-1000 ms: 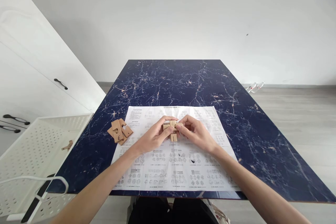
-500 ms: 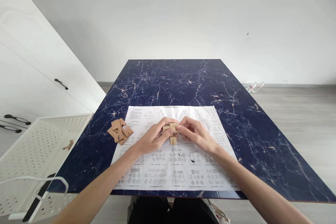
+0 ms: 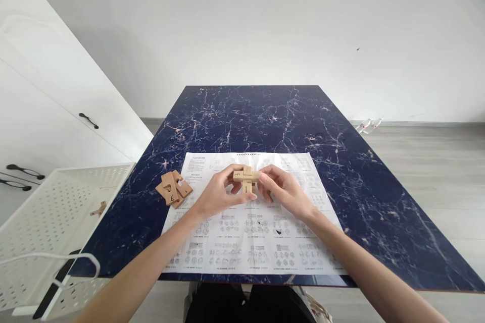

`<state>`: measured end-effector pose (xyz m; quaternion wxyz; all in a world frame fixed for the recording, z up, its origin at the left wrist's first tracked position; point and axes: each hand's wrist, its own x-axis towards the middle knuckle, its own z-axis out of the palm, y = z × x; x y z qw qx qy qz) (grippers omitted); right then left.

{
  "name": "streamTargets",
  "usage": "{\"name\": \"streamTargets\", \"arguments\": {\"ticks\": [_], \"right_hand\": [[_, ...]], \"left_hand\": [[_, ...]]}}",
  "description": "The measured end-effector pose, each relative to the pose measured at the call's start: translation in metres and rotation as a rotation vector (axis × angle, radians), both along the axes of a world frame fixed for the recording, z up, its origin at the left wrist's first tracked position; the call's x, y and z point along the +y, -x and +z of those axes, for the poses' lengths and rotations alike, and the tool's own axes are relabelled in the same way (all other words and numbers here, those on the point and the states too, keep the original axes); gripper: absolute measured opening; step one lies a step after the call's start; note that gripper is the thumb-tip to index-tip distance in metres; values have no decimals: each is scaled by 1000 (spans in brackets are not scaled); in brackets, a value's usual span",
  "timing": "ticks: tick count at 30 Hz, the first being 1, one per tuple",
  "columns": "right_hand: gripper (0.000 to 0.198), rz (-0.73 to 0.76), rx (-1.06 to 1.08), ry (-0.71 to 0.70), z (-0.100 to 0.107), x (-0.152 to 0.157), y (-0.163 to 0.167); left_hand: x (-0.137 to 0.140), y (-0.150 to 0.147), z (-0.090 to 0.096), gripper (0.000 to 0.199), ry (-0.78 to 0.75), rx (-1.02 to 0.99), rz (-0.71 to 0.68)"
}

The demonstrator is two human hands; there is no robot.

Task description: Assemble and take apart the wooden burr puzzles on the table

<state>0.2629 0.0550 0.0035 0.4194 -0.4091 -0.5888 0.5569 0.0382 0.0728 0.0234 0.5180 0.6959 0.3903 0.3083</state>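
A light wooden burr puzzle (image 3: 247,174) of crossed, interlocking bars is held between both hands above a printed instruction sheet (image 3: 235,257). Dark marks show on its bars, one of them like a 3. My left hand (image 3: 222,189) grips it from the left, thumb along the near bar and fingers behind. On the other side, my right hand (image 3: 285,189) pinches the right end of the crosswise bar, thumb on top. The fingers behind the puzzle are partly hidden.
Flat brown wooden pieces (image 3: 174,189) with cut-outs lie piled at the sheet's left edge. The blue marbled table (image 3: 250,116) extends beyond the sheet. A white perforated basket (image 3: 113,174) holding a small wooden piece (image 3: 98,209) stands left, beside a white cabinet (image 3: 56,70).
The puzzle has turned and tilted in my hands, so the crosswise bar with its mark now shows. My left thumb has slid down to the near bar, exposing more of the puzzle.
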Motion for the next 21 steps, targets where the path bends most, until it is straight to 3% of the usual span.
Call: {"name": "streamTargets", "arguments": {"ticks": [7,21], "right_hand": [[30,-154,-238,-329,-5,-6,3],[10,-172,-286,-423,-12,-10,2]], "left_hand": [[0,1,-3,56,43,-35,-20],[-3,2,-1,52,7,-4,-47]]}}
